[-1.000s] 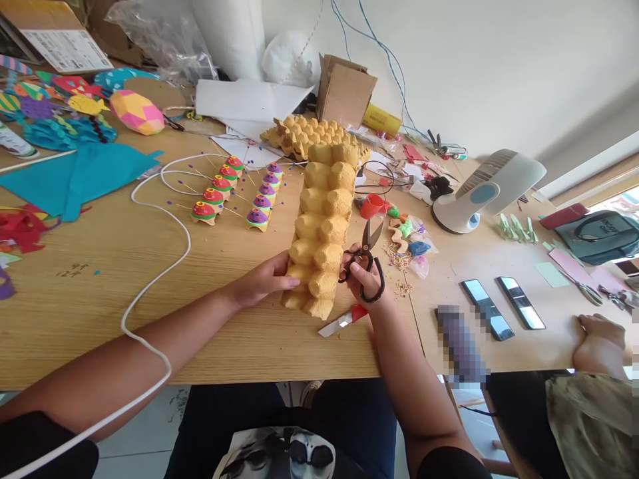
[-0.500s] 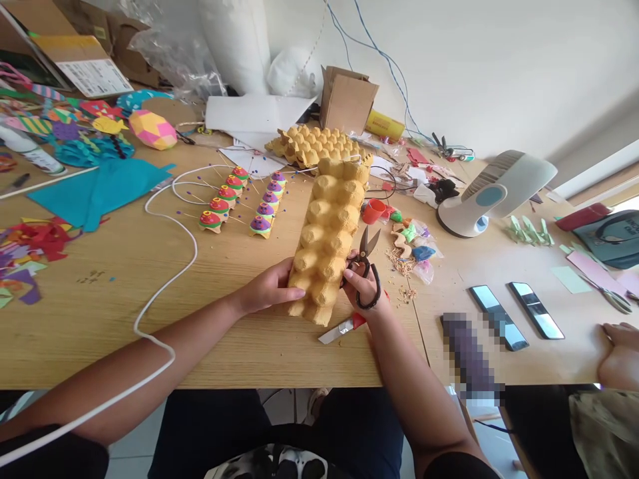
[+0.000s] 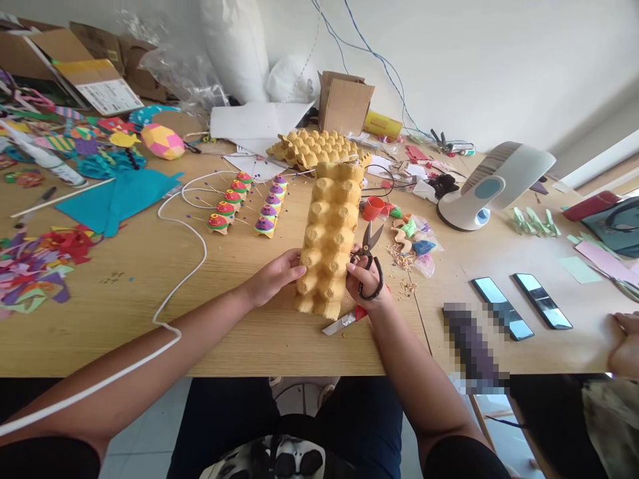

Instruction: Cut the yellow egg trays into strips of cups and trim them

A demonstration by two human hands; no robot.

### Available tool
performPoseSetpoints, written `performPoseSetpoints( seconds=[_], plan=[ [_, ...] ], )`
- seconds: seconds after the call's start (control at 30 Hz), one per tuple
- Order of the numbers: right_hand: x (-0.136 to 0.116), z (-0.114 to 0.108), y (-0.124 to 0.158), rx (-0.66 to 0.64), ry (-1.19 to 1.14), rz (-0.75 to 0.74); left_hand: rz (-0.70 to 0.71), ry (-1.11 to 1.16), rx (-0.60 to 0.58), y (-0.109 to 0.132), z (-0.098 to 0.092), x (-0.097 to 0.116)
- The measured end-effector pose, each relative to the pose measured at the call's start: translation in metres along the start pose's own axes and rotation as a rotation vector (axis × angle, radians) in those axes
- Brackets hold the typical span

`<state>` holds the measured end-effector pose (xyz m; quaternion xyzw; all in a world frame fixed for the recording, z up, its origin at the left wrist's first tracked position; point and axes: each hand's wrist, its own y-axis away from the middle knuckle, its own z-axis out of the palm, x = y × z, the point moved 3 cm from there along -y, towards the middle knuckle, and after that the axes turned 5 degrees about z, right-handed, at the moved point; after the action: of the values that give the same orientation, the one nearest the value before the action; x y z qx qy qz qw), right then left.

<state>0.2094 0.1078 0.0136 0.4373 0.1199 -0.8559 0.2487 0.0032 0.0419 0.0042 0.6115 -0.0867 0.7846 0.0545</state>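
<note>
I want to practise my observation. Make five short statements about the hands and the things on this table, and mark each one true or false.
1. The right grip holds scissors with black handles. True.
2. The blades of the scissors are closed together. False: they stand apart.
3. The left grip touches the left edge of the yellow egg carton. True.
4. The knife with the red handle is held in the left grip. False: it lies on the table, partly hidden by the right forearm.
5. The white fan stands left of the egg carton in the picture. False: it stands to the right.
</note>
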Motion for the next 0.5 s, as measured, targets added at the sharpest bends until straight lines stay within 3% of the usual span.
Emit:
performPoseSetpoints(
  seconds=[0.13,0.23,0.5],
  plan=[
    [-0.003,-0.001,0.001,0.005,0.048,-0.003,-0.085,0.088,0.054,-0.014,0.014,0.002],
    [-0.003,-0.004,0.001,0.017,0.104,-0.001,-0.039,0.18,-0.009,-0.023,0.019,-0.002],
    [0.005,-0.01,-0.002,0.009,0.149,0.015,0.075,0.237,-0.106,-0.024,0.008,-0.009]
  ],
)
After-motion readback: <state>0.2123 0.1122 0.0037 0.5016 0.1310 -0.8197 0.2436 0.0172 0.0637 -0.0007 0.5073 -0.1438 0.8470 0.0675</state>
